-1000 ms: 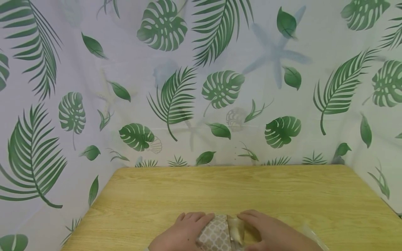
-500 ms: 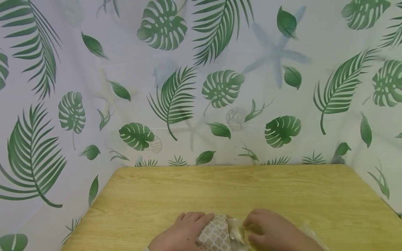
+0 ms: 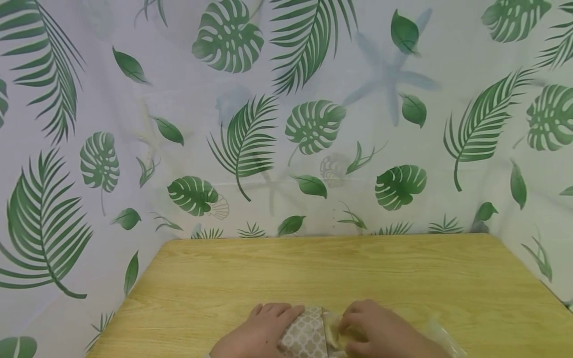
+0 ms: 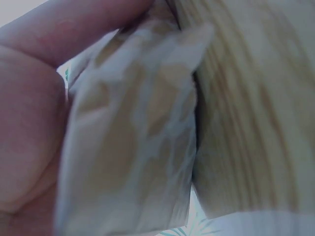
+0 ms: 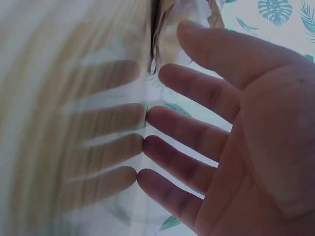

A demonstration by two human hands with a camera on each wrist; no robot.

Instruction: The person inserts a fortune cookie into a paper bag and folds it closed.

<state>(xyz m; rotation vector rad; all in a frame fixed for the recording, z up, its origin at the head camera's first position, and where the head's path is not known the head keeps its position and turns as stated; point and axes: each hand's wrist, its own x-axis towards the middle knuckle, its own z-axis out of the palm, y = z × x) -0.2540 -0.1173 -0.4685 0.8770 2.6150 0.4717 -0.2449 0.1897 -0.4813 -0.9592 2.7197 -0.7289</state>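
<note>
My left hand [image 3: 257,333] holds a small packet [image 3: 306,333] in tan-and-white patterned paper on the table. In the left wrist view, a finger crosses over the packet's crinkled paper [image 4: 133,142] and the palm lies against its side. At the packet's right end is a shiny yellowish part [image 3: 332,330], partly hidden by my right hand [image 3: 376,328]. Seen from the right wrist, that hand's fingers are fairly straight, their tips at the tabletop. The right thumb is by the loose, folded paper end [image 5: 172,34]; no pinch on it is visible.
The wooden table [image 3: 268,273] reaches back to a white curtain [image 3: 188,134] printed with green leaves, which also runs along both sides. Right of my right hand lies a piece of clear plastic [image 3: 445,338], partly hidden by the forearm.
My right hand first drew back a little from the packet's right end, its fingers bending more, then came back left toward it. The left hand and packet stay in place.
</note>
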